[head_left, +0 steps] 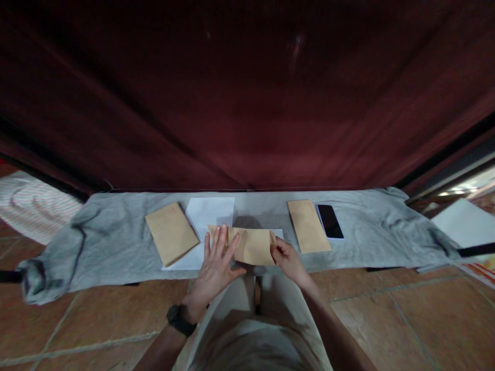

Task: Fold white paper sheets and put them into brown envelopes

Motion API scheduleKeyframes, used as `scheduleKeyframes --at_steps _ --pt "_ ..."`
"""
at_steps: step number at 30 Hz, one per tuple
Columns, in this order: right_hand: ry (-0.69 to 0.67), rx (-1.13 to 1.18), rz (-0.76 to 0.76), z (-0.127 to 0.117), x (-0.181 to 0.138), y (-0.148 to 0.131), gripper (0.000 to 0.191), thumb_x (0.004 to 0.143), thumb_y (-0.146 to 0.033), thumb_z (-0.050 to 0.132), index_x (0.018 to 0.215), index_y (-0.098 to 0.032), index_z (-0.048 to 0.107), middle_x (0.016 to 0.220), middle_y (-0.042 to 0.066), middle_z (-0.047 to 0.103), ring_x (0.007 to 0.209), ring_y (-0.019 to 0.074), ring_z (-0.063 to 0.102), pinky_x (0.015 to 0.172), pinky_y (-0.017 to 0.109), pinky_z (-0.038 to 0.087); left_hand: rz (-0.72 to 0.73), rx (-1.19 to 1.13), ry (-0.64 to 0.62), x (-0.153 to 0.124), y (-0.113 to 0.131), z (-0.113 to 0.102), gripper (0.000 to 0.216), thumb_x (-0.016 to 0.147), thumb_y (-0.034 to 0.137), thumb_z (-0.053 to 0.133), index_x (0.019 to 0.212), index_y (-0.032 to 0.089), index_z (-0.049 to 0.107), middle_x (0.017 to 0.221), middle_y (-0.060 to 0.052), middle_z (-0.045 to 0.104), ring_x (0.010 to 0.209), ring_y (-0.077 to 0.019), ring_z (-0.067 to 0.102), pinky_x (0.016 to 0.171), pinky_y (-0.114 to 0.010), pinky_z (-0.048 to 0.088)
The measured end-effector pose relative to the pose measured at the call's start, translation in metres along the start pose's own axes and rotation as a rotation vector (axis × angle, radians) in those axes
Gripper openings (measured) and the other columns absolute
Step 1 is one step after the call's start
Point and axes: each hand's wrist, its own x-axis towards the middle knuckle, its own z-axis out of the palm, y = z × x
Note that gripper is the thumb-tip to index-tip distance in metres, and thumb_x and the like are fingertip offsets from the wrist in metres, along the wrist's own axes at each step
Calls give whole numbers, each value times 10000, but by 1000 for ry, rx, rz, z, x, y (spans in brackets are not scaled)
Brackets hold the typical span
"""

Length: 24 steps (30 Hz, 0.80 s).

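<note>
1. Envelopes in flat brown paper, at least three: a left envelope (pixel 172 233), a right envelope (pixel 308 226), and a creased middle envelope (pixel 255 246) between two hands.
2. Left hand (pixel 217 269) rests on its left end, fingers apart; right hand (pixel 286 257) pinches its right end.
3. One glossy rectangular phone (pixel 330 221); white paper (pixel 212 210), sheet count unclear; one rumpled grey cloth (pixel 112 221) beneath.

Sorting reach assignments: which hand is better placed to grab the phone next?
Right, likely. The right hand is nearer the phone, though it grips the brown paper's right end and would need to let go. The left hand lies spread at the left end, farther off.
</note>
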Motion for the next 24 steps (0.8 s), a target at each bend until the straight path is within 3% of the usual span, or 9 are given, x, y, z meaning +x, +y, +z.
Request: scheduleKeyframes --at_steps 3,8,12,18,24 --pt "-53 2 10 -2 -7 -7 244 921 -414 515 795 -222 596 736 -18 553 707 143 522 636 231 406 109 84 -42 8 -11 -3 997 715 506 832 1531 172 367 1674 -255 90 1537 -441 131 1198 -694 153" --pt "-28 8 26 -4 -16 -17 234 921 -420 530 844 -216 617 763 -10 578 737 152 532 657 240 418 184 85 -17 8 -10 -2 850 752 507 799 1471 218 451 1643 -220 264 1530 -421 193 1205 -698 119" --pt "-10 57 43 -3 -17 -28 249 918 -445 534 886 -215 626 802 -2 608 771 164 551 698 255 448 184 19 18 4 -7 6 986 721 553 805 1504 148 364 1617 -284 267 1522 -431 212 1204 -680 166" --pt "-55 43 62 -6 -20 -42 283 911 -491 532 888 -227 632 821 4 631 791 180 579 718 263 473 230 -62 -2 8 -15 5 1154 721 567 790 1572 124 148 1624 -342 160 1525 -457 166 1172 -705 179" --pt "-63 -37 24 -13 -25 -42 238 937 -406 502 918 -221 651 827 11 653 824 191 601 747 272 489 233 -82 -2 9 -14 0 1079 710 525 801 1553 153 240 1593 -305 262 1491 -449 259 1181 -698 165"
